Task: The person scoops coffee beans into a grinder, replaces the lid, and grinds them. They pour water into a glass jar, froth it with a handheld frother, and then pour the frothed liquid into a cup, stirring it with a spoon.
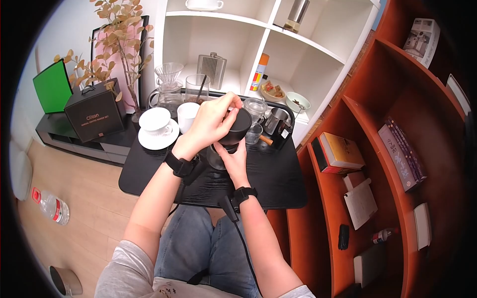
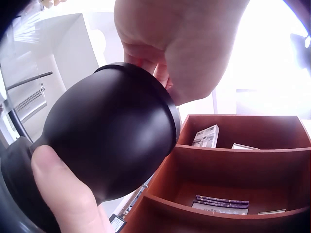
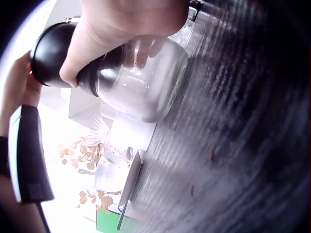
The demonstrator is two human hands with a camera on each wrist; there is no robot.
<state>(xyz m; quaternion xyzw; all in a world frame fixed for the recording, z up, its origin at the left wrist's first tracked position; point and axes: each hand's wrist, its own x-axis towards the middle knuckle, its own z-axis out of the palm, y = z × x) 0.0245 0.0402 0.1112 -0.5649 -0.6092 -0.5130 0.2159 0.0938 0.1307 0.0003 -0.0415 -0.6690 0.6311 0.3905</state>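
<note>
A black grinder-like device (image 1: 240,122) with a clear glass base (image 3: 155,77) stands over the black table (image 1: 278,184). My right hand (image 1: 233,161) holds its narrow black neck, with the thumb along the side; the right wrist view shows this hand (image 3: 126,22) above the glass. My left hand (image 1: 212,119) is at the rounded black top, fingers bent around the edge of its lid. In the left wrist view, this hand (image 2: 182,48) partly hides the lid (image 2: 146,80), and the fingertips lie behind the rim. The right thumb (image 2: 65,187) presses near the neck.
A white cup and saucer (image 1: 159,140), a white mug (image 1: 187,117) and a glass server (image 1: 170,99) stand left of the device. To its right are a glass jar (image 1: 255,107), a small wooden-handled glass (image 1: 254,134) and a metal pitcher (image 1: 276,120). White shelves (image 1: 218,19) rise behind.
</note>
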